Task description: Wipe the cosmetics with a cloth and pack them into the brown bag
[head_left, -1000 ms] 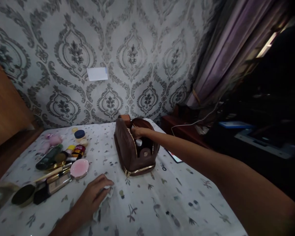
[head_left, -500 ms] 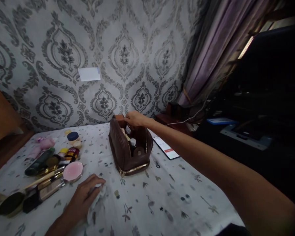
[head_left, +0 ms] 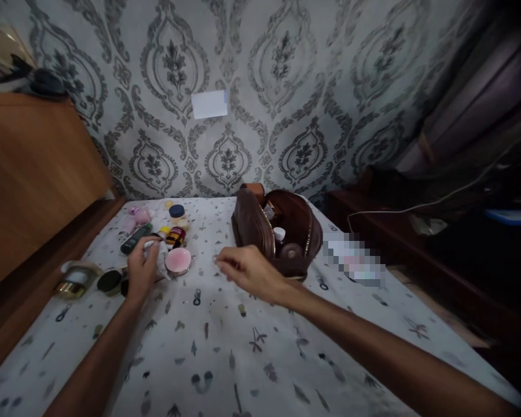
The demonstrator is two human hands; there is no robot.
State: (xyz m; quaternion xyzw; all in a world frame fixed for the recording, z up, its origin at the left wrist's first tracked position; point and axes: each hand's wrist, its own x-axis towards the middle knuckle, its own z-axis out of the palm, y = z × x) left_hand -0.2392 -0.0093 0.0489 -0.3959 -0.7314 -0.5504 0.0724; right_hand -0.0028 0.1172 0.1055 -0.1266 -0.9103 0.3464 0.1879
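Note:
My left hand (head_left: pixel 142 266) is closed on a crumpled white cloth (head_left: pixel 161 258), over the cosmetics at the left. Beside it lies a round pink compact (head_left: pixel 178 262). My right hand (head_left: pixel 247 269) hovers over the sheet, in front and to the left of the brown bag (head_left: pixel 254 226); its fingers are pinched together, and anything between them is too small to name. The bag stands unzipped, with a white-capped bottle (head_left: pixel 279 234) among the items inside.
A dark green bottle (head_left: pixel 135 238), a blue-lidded jar (head_left: pixel 176 213) and a gold-based jar (head_left: pixel 73 282) are at the left, near a wooden cabinet (head_left: pixel 35 185). A pixelated phone (head_left: pixel 353 260) lies right of the bag. The patterned wall rises behind.
My right hand has come out of the bag and moved left, in front of it. My left hand has moved forward with the cloth to the cosmetics. The view has shifted left.

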